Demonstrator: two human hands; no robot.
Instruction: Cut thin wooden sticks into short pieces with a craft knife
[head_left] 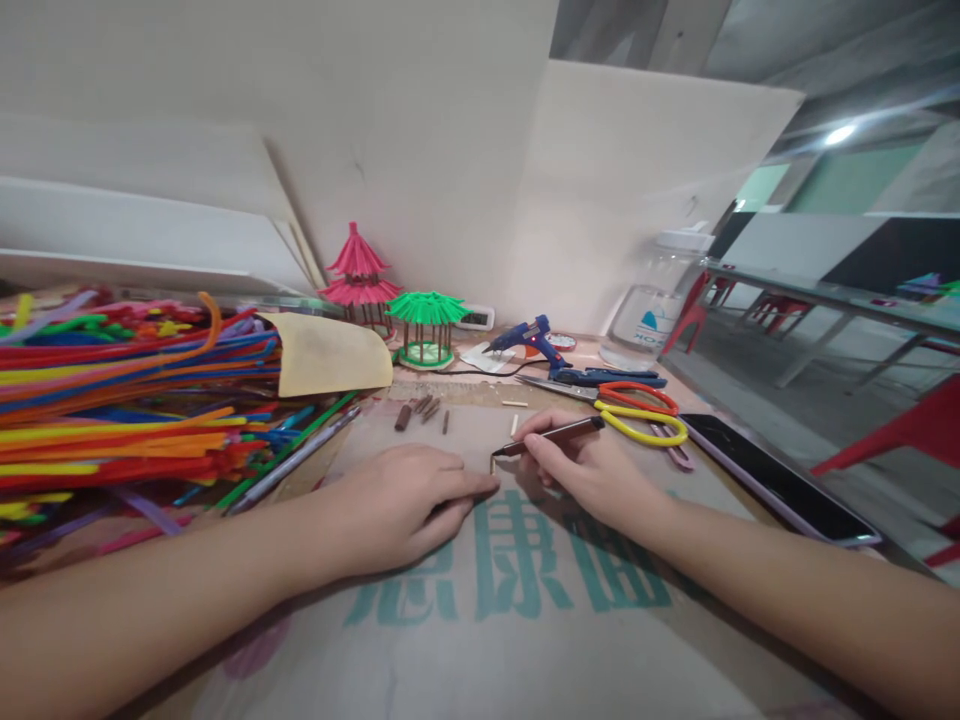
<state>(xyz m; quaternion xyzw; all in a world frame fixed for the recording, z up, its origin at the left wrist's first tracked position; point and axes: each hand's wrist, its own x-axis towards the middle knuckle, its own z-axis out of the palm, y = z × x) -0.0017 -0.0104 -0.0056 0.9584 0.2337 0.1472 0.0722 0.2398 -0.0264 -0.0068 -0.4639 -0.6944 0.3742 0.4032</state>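
Observation:
My right hand is closed around a brown marker pen, its dark tip angled down to the left. That tip meets a short pale wooden stick, partly brown. My left hand lies palm down on the sheet, index fingertip holding the stick's near end against it. Beyond the hands are a brown pen cap, several short brown sticks and two pale sticks, one of them a pale stick lying crosswise. Under my hands spreads a translucent sheet with green characters.
Bundles of colored pipe cleaners fill the left side. Behind stand a pink-roofed model and a green-roofed model. To the right lie a blue glue gun, scissors and a phone; a water bottle stands behind.

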